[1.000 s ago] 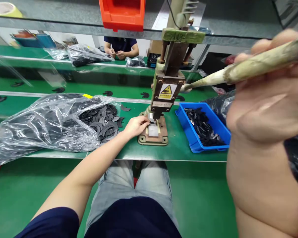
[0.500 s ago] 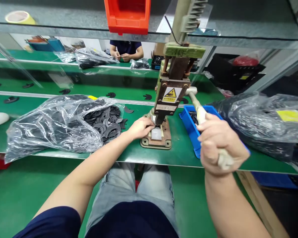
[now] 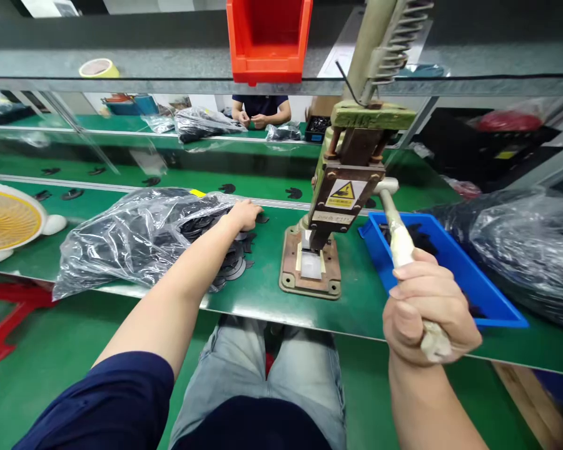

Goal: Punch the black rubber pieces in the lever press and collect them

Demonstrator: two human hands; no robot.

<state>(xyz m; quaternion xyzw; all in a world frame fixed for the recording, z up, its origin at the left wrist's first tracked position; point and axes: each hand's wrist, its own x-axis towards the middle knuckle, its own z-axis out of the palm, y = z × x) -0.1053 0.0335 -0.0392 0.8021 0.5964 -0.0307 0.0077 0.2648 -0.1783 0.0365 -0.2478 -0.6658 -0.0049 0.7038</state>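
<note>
The lever (image 3: 400, 240) of the hand press (image 3: 347, 200), right of the frame's centre, is held in the closed grip of the right hand (image 3: 431, 306). The left hand (image 3: 244, 215) is placed over the curved black pieces (image 3: 234, 269), left of centre on the desk (image 3: 258, 306), beside the clear plastic bag (image 3: 122, 244). Whether its grip is wide or narrow cannot be told. At right, dark parts (image 3: 420, 240) are contained in the blue bin (image 3: 469, 269).

A factory workshop: I see a lever press (image 3: 356, 144) (its yellow warning sticker (image 3: 343, 193) facing me), a bag (image 3: 131, 234) of black parts (image 3: 237, 265), a blue bin (image 3: 457, 253), and another worker (image 3: 261, 107) at the far green bench (image 3: 127, 125).
</note>
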